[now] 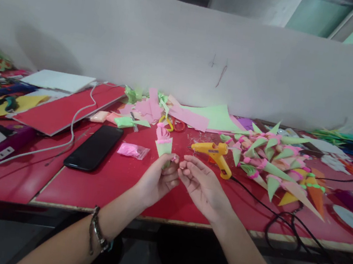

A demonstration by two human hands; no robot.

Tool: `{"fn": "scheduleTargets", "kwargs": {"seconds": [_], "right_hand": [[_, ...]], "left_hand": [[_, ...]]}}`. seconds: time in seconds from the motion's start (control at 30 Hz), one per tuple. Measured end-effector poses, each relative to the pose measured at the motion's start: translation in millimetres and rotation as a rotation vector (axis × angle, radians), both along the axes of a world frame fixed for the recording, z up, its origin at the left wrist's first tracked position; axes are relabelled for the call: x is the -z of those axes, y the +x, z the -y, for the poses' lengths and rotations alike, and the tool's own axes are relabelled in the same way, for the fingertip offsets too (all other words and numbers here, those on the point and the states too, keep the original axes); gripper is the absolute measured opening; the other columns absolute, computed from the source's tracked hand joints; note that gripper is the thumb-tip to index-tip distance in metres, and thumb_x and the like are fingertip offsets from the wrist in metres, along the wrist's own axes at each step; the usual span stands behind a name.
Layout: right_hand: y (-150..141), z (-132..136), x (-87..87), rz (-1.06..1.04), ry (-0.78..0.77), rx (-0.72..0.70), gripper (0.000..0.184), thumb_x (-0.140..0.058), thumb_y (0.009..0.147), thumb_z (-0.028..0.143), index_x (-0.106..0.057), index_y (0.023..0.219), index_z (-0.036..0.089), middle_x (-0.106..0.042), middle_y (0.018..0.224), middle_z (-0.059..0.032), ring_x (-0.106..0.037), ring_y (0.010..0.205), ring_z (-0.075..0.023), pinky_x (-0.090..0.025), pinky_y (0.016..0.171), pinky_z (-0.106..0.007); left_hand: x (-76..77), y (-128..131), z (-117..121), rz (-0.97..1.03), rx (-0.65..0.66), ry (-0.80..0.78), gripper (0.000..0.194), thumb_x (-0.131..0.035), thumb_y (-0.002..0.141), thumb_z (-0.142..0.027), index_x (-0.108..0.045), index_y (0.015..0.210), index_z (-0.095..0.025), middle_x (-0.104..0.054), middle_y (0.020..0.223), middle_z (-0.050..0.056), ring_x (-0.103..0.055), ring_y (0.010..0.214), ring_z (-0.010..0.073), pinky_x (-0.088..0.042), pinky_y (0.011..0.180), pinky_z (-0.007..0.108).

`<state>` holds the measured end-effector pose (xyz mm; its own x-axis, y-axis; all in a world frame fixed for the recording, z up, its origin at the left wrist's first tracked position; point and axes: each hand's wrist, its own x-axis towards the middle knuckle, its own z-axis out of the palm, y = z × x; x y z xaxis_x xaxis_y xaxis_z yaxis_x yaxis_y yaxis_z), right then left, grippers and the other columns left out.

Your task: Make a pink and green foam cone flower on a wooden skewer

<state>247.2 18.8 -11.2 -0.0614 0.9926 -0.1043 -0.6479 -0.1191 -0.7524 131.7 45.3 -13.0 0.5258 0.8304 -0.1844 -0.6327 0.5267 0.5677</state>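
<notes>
"What does the left hand (pixel 156 184) hold?"
"It is closed on the green paper cone (pixel 164 147), over the table (pixel 99 193), between front and back edges."
"And the right hand (pixel 207 188)?"
"Bunched just beside; whether it pinches something, one cannot tell."

Tiny pink piece (pixel 174 158) above red-topped desk (pixel 93 190)

The left hand (pixel 157 180) pinches it near the front edge, beside the right hand (pixel 206 188). A yellow plastic glue gun (pixel 218 154) lies farther back; green-and-pink paper cones (pixel 276 170) pile toward the desk's right.

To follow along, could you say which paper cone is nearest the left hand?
The green cone left of the yellow glue gun; the others lie heaped to its right.
</notes>
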Motion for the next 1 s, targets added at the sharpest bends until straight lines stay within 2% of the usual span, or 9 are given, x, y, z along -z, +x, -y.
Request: {"fn": "scheduleTargets", "kwargs": {"seconds": [0.1,0.23,0.3,0.37,0.43,0.57,0.67,0.83,1.0], "right_hand": [[1.9,0.2,-0.5,0.014,0.003,0.018,0.015,-0.070,0.065,0.020,-0.066,0.079,0.016,-0.067,0.073,-0.0004,-0.059,0.062,-0.0054,-0.050,0.069,-0.019],[3.7,1.0,0.8,0.048,0.026,0.039,0.018,-0.065,0.070,0.033,-0.064,0.064,0.016,-0.049,0.043,0.0073,-0.043,0.041,-0.0021,-0.046,0.056,-0.016],[4.0,1.0,0.5,0.072,0.038,0.057,0.015,-0.067,0.068,0.031,-0.065,0.066,0.017,-0.043,0.042,0.0088,-0.039,0.042,-0.0019,-0.044,0.055,-0.015],[4.0,0.6,-0.6,0.092,0.032,0.070,0.013,-0.069,0.065,0.026,-0.067,0.074,0.017,-0.047,0.048,0.0079,-0.044,0.049,-0.0027,-0.043,0.058,-0.015],[4.2,-0.2,-1.5,0.095,0.009,0.073,0.019,-0.070,0.063,0.022,-0.068,0.081,0.018,-0.056,0.058,0.0053,-0.051,0.058,-0.0045,-0.044,0.064,-0.017],[5.3,-1.2,-1.4,0.057,0.000,0.095,0.017,-0.069,0.062,0.020,-0.065,0.079,0.018,-0.064,0.071,0.0016,-0.056,0.066,-0.0063,-0.044,0.071,-0.020],[6.4,-0.7,-0.9,0.054,0.006,0.087,0.010,-0.067,0.066,0.025,-0.061,0.070,0.019,-0.060,0.064,0.0038,-0.053,0.061,-0.0058,-0.042,0.065,-0.019],[7.2,1.5,-1.3,0.095,0.071,0.025,0.021,-0.062,0.072,0.029,-0.050,0.059,0.019,-0.046,0.051,0.0068,-0.039,0.051,-0.0061,-0.036,0.054,-0.018],[6.5,0.7,-0.2,0.112,0.071,0.032,0.011,-0.063,0.071,0.027,-0.055,0.071,0.020,-0.047,0.052,0.0073,-0.040,0.052,-0.0062,-0.036,0.056,-0.018]], "left_hand": [[0.1,-0.7,0.4,0.002,0.016,-0.007,0.017,-0.057,0.070,-0.023,-0.046,0.059,-0.015,-0.021,0.040,-0.011,-0.016,0.034,0.0023,-0.023,0.036,0.014],[0.4,-0.6,2.1,0.000,0.079,0.025,0.016,-0.054,0.072,-0.024,-0.047,0.060,-0.016,-0.018,0.041,-0.010,-0.014,0.035,0.0030,-0.023,0.036,0.014],[0.9,-0.6,2.4,0.005,0.094,0.038,0.017,-0.054,0.073,-0.024,-0.047,0.060,-0.016,-0.017,0.042,-0.010,-0.014,0.035,0.0033,-0.023,0.036,0.014],[1.1,-0.8,2.2,0.014,0.101,0.049,0.017,-0.052,0.074,-0.024,-0.048,0.061,-0.015,-0.016,0.042,-0.010,-0.013,0.036,0.0036,-0.022,0.036,0.014],[0.9,-1.3,1.5,0.026,0.106,0.052,0.017,-0.051,0.076,-0.024,-0.048,0.061,-0.015,-0.015,0.042,-0.010,-0.012,0.036,0.0038,-0.021,0.036,0.015],[-0.3,-2.0,1.2,0.039,0.110,0.043,0.018,-0.049,0.077,-0.022,-0.048,0.060,-0.015,-0.015,0.042,-0.010,-0.010,0.036,0.0040,-0.019,0.036,0.015],[-0.3,-1.9,2.1,0.037,0.119,0.049,0.018,-0.050,0.076,-0.023,-0.048,0.060,-0.015,-0.015,0.042,-0.010,-0.010,0.037,0.0042,-0.021,0.036,0.015],[1.3,-1.4,2.8,0.043,0.124,0.062,0.018,-0.051,0.076,-0.024,-0.049,0.060,-0.015,-0.015,0.043,-0.010,-0.010,0.037,0.0044,-0.021,0.036,0.015],[0.8,-1.2,2.6,0.033,0.121,0.052,0.018,-0.051,0.076,-0.023,-0.049,0.059,-0.015,-0.015,0.043,-0.009,-0.010,0.037,0.0047,-0.022,0.036,0.015]]}}
